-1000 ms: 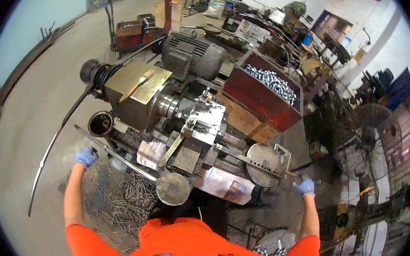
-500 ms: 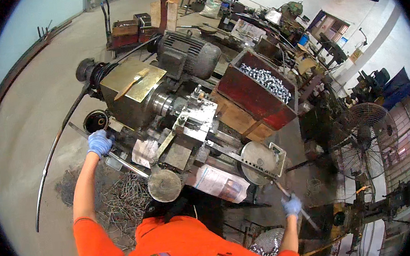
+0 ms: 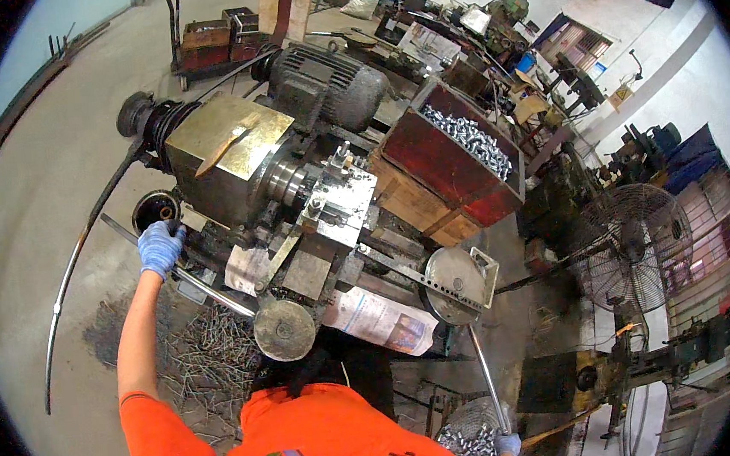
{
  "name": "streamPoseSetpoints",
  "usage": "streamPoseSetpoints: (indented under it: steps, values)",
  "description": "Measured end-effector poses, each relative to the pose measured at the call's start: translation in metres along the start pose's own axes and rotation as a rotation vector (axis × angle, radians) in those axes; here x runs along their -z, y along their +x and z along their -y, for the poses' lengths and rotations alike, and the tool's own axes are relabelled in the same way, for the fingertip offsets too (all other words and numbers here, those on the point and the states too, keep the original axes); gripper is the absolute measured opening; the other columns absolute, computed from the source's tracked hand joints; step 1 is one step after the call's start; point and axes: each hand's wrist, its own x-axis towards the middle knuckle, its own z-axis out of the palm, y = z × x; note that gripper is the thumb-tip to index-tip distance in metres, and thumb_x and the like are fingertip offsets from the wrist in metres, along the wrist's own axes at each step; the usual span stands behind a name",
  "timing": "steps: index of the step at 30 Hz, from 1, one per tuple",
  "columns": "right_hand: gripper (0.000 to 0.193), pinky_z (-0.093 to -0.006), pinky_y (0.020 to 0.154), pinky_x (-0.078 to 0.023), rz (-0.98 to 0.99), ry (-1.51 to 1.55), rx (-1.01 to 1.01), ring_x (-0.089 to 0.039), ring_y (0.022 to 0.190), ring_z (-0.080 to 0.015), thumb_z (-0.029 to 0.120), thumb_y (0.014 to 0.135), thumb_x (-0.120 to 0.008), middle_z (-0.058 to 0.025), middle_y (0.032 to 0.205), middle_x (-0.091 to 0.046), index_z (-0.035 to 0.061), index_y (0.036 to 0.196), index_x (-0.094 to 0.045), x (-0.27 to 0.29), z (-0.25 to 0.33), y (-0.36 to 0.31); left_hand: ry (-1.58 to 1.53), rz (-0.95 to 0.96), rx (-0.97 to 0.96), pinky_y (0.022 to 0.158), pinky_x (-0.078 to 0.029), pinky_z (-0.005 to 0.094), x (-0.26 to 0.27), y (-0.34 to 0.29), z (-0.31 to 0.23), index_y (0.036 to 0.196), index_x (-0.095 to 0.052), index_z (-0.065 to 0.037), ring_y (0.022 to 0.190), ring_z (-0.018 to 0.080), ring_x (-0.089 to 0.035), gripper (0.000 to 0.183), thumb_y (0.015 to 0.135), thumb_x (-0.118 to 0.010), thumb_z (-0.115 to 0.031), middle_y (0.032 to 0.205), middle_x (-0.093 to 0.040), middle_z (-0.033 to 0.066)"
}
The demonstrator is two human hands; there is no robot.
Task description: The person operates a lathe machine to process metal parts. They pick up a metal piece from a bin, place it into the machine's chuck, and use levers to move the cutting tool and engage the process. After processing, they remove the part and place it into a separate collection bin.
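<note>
A lathe-like machine point(image 3: 234, 195) with a shiny chuck and a greasy metal tool block point(image 3: 339, 208) stands before me. My left hand point(image 3: 161, 247), in a blue glove, is closed around a long steel lever point(image 3: 219, 298) beside a dark round cup point(image 3: 156, 212). That lever runs to a round metal hub point(image 3: 284, 329). My right hand point(image 3: 508, 446), also gloved, grips the lower end of a second steel lever point(image 3: 486, 374), which hangs from a disc-shaped handwheel point(image 3: 455, 277). Part of my right hand lies close to my body and its fingers show only partly.
A red bin point(image 3: 454, 157) full of small shiny metal parts sits on a wooden block behind the tool block. A brush point(image 3: 223, 152) lies on the brass-coloured cover. Below right is a mesh basket point(image 3: 471, 434) of parts. Metal scraps point(image 3: 212, 351) litter the floor; a fan point(image 3: 632, 241) stands right.
My right hand has swung its lever down and toward me, from a slanted to a steeper position. The left hand has shifted slightly left and up in the picture, as the whole view moved left.
</note>
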Motion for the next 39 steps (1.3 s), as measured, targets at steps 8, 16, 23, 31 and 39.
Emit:
streamPoseSetpoints:
  steps: [8,16,23,31,39]
  values:
    - [0.053,-0.0430,0.079,-0.049,-0.012,-0.020,-0.008,-0.059,0.096,-0.0388,0.045,0.068,-0.068,-0.0262,0.093,-0.063,-0.0029,0.090,-0.064,-0.002,-0.006,-0.008,0.005,-0.023,-0.002,0.071,-0.048,0.0418,0.002,0.001,-0.005,0.084,-0.070,-0.013,0.077,0.0316,-0.062,0.027,0.078,-0.060,-0.038,0.079,-0.065,0.0148]
    - [0.043,-0.0437,0.079,-0.049,-0.038,-0.001,-0.018,-0.060,0.093,-0.0395,0.035,0.072,-0.062,-0.0275,0.091,-0.062,-0.0047,0.087,-0.065,-0.003,-0.001,-0.016,0.000,-0.011,-0.029,0.071,-0.049,0.0413,-0.002,0.003,0.002,0.086,-0.070,-0.013,0.079,0.0309,-0.062,0.027,0.077,-0.061,-0.037,0.082,-0.065,0.0144]
    - [0.038,-0.0425,0.080,-0.050,-0.007,-0.012,-0.006,-0.061,0.094,-0.0375,0.031,0.070,-0.062,-0.0261,0.093,-0.063,-0.0040,0.087,-0.065,0.016,0.013,-0.032,-0.018,-0.008,-0.023,0.072,-0.048,0.0413,0.004,-0.001,0.001,0.087,-0.070,-0.014,0.080,0.0305,-0.062,0.024,0.077,-0.062,-0.035,0.083,-0.066,0.0133]
    - [0.049,-0.0410,0.081,-0.049,-0.056,0.034,0.010,-0.061,0.095,-0.0366,0.041,0.071,-0.063,-0.0260,0.093,-0.063,-0.0046,0.086,-0.065,-0.006,-0.002,-0.026,-0.038,0.003,-0.032,0.076,-0.048,0.0409,0.003,0.000,-0.001,0.089,-0.069,-0.013,0.085,0.0306,-0.062,0.026,0.078,-0.062,-0.035,0.087,-0.066,0.0139]
    - [0.050,-0.0427,0.079,-0.049,-0.057,0.040,0.014,-0.061,0.092,-0.0373,0.047,0.073,-0.061,-0.0251,0.093,-0.063,-0.0004,0.087,-0.066,0.010,0.012,-0.039,-0.018,0.000,-0.036,0.075,-0.048,0.0419,0.009,-0.004,-0.002,0.090,-0.069,-0.012,0.084,0.0312,-0.063,0.027,0.079,-0.061,-0.036,0.088,-0.066,0.0139]
